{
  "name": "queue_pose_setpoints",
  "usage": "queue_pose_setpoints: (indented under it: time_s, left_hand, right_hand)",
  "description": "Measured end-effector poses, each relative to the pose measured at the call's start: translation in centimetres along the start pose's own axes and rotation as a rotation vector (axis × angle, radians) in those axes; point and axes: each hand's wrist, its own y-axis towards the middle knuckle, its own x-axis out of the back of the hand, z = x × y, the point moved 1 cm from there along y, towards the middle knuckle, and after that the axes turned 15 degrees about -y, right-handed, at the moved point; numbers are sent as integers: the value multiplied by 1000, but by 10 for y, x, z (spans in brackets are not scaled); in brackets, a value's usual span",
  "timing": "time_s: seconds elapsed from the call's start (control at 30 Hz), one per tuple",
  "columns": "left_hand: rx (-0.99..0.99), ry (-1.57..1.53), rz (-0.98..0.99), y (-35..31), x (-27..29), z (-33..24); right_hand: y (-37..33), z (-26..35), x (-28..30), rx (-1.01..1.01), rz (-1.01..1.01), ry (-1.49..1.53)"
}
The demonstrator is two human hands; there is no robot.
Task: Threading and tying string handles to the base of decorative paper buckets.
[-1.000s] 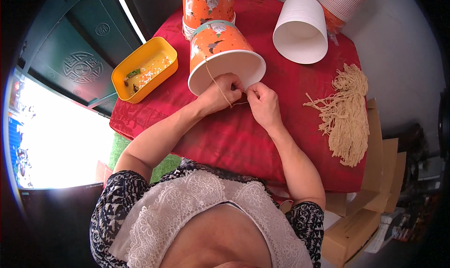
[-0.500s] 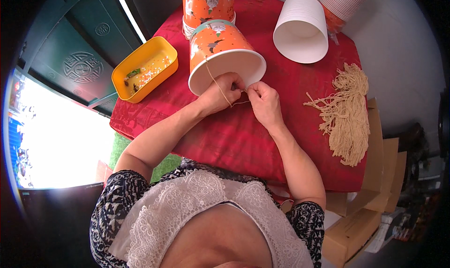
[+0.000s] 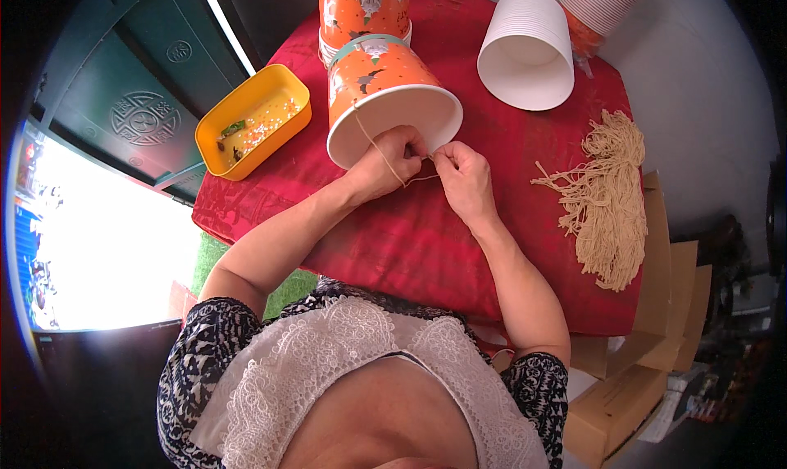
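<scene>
An orange paper bucket (image 3: 385, 69) with a green band and cartoon figures lies tipped, its white open mouth toward me. A tan string (image 3: 366, 131) runs from its left rim down across the back of my left hand (image 3: 387, 162). That hand is closed in a pinch on the string, in front of the bucket's mouth. Close beside it on the right, my right hand (image 3: 464, 180) pinches the string too, fingertips almost touching the left ones. The exact spot between the fingertips is hidden.
On the red tablecloth (image 3: 525, 256), a bundle of tan strings (image 3: 613, 202) lies at the right. A yellow tray (image 3: 215, 159) holding small bits stands left. Behind are another orange bucket (image 3: 361, 22), stacked white buckets (image 3: 526, 63) and a further stack (image 3: 605, 6). Cardboard boxes (image 3: 616, 412) sit below right.
The tipped bucket has shifted slightly left. Both hands keep almost the same place and their pinch on the string.
</scene>
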Motion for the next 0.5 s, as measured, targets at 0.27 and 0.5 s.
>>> queue_pose_setpoints:
  time_s: [0.27,0.5]
  left_hand:
    - [-28,-60,37,2,-1,9]
    - [9,17,32,1,0,1]
  right_hand:
    - [-1,-1,-2,34,7,26]
    - [-1,-3,-5,42,-12,2]
